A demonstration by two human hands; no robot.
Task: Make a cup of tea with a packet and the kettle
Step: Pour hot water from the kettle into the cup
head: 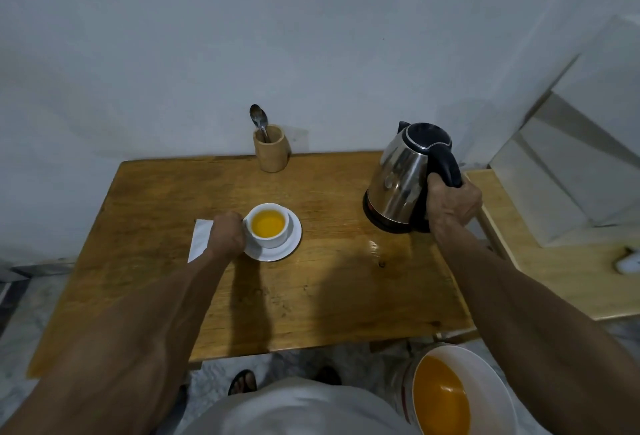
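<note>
A white cup (269, 239) holding yellow-orange liquid stands on a white saucer (291, 247) near the middle of the wooden table (311, 296). My left hand (227, 233) is closed at the cup's left side, where its handle is hidden. A white packet (199, 239) lies flat just left of that hand, partly covered by it. The steel kettle (398, 178) with a black lid stands upright on its base at the table's right side. My right hand (452, 206) grips its black handle.
A wooden holder (272, 152) with a metal spoon (259, 119) stands at the table's back edge against the wall. A white bucket (485, 365) of orange liquid sits on the floor at the lower right. A lighter wooden surface (554, 261) adjoins on the right.
</note>
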